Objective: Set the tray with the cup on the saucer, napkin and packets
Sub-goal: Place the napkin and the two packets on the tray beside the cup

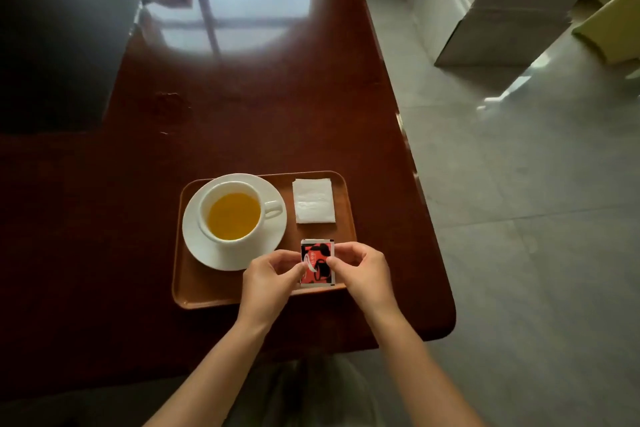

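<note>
Both hands, left hand (273, 270) and right hand (360, 265), pinch a red packet (317, 262) by its side edges over the tray (214, 295), below the napkin (313, 200) and beside the cup (232, 211) on its saucer (207, 253), apparently placing it, with release seemingly next.

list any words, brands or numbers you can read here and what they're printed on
Nothing can be read for certain.
Red and black packet, pinched between the left hand and right hand: small white lettering beside a cup picture, too blurred to read.
Cup, saucer, napkin, tray: no print visible.
</note>
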Demonstrator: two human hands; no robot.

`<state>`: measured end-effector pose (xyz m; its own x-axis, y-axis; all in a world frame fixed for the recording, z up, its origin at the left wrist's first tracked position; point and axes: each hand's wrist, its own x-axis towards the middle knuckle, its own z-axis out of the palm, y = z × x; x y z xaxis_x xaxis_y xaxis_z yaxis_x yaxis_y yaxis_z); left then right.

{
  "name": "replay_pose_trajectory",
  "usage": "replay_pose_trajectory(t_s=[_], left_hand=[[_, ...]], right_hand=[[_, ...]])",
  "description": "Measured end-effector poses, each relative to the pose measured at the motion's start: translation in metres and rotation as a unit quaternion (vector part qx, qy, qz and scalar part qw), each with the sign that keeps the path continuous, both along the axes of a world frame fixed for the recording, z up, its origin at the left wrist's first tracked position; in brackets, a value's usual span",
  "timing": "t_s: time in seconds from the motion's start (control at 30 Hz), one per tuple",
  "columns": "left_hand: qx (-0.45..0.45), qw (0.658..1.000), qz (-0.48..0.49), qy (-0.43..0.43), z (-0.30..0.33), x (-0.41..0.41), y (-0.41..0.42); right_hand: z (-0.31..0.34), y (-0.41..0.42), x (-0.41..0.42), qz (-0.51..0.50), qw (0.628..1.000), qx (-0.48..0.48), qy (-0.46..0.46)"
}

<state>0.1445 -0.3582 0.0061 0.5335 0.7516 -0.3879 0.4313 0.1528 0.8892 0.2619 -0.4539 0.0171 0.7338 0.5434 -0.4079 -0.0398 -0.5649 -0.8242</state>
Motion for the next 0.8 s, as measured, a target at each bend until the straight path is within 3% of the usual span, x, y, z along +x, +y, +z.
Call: replay_pose_trajectory(t_s=[0.33, 0.6, 0.8], left_hand=[[0.081, 0.994, 0.039, 0.054, -0.036, 0.027, -0.004], [0.246, 0.961, -0.011, 0.126, -0.045, 0.028, -0.014], [0.238, 0.961, -0.028, 0.135, -0.045, 0.027, -0.015]], right_hand=[[-0.049, 0.025, 0.026, 0.098, 0.987, -0.050, -0.115], [-0.057, 0.023, 0.022, 0.146, 0.963, -0.072, -0.215], [-0.053, 0.021, 0.018, 0.136, 0.962, -0.069, -0.228]])
